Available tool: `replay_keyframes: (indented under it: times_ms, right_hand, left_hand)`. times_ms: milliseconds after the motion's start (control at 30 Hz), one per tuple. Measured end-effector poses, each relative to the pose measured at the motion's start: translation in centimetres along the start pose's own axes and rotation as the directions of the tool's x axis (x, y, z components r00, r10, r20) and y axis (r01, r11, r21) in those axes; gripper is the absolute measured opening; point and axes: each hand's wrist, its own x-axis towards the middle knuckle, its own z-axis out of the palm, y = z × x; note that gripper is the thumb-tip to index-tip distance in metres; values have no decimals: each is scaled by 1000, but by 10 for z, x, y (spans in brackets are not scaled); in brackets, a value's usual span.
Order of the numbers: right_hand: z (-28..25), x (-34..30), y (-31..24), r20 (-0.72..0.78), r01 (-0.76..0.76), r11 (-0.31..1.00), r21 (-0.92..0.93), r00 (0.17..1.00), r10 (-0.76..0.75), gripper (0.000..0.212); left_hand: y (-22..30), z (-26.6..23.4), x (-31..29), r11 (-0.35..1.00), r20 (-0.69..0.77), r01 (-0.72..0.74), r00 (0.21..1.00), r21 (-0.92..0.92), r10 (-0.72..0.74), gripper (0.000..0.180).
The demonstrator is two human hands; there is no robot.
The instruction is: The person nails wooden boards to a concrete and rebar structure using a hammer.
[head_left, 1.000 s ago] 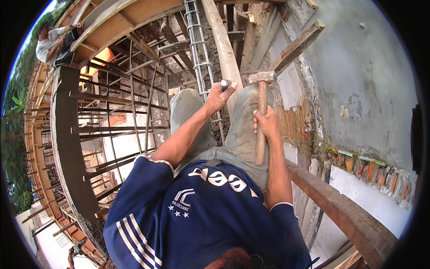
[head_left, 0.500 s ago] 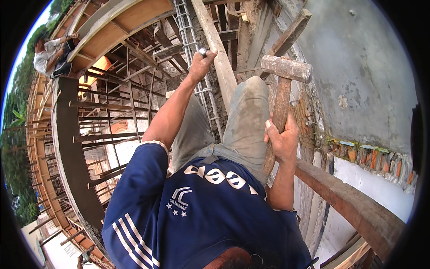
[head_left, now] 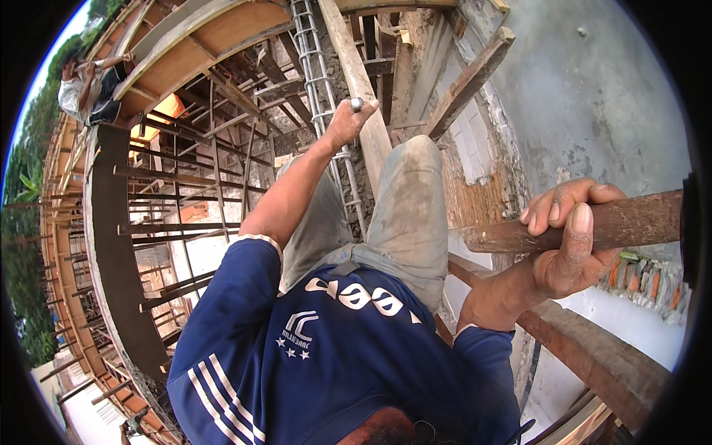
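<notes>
up on the beam, we swing the wooden handle (head_left: 593, 222) high and right now, the right hand (head_left: 564, 252) clenched around it and its head gone past the frame edge. our left hand (head_left: 348, 122) pinches a small metal piece (head_left: 357, 104) against the slanted plank (head_left: 363, 96), further out than a second ago. a strike looks close. drop on the left beyond the rebar (head_left: 185, 222), grey wall (head_left: 593, 96) tight on the right.

A long wooden beam (head_left: 593, 356) runs from the middle out to the near right, and the person in grey trousers sits on it. A pale plank (head_left: 363, 96) slants away to the far side, under the left hand (head_left: 348, 122). Below on the left, steel rebar (head_left: 185, 222) crosses wooden formwork (head_left: 222, 44).
</notes>
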Motion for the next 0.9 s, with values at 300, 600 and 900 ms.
replay_keyframes:
  times_ms: [300, 600, 900]
  right_hand:
    - [9, -90, 149, 325, -61, 588, -806, 785, 527, 19]
    - [-5, -66, 102, 229, -508, 624, -594, 636, 737, 22]
    - [7, -6, 7, 32, -219, 944, -248, 972, 234, 22]
  left_hand:
    - [-38, 25, 9, 974, -8, -183, 983, 131, 186, 51]
    - [-2, 0, -21, 993, -119, 118, 986, 18, -115, 54]
    - [-1, 7, -22, 995, -108, 97, 989, -37, -101, 53]
